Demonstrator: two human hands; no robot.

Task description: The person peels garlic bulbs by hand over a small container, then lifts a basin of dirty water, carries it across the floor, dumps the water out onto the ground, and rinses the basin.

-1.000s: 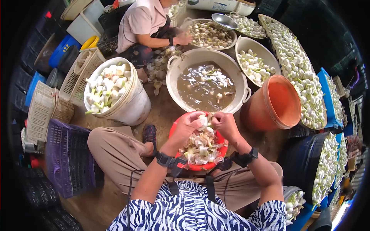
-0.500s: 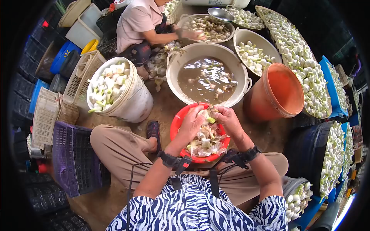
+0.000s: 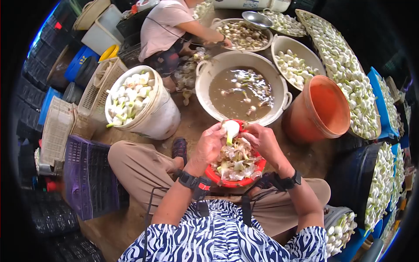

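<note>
Currently, left hand (image 3: 208, 144) pinches garlic bulb (image 3: 231, 127) by far rim of red basin (image 3: 232, 184), stem axis pointing wearer-ward; right hand (image 3: 264, 142) just beside, grip unclear.

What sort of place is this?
Probably a garlic-peeling workspace: there is a pale bulb in the left hand, a red basin heaped with papery skins, and a white bucket full of similar bulbs.
</note>
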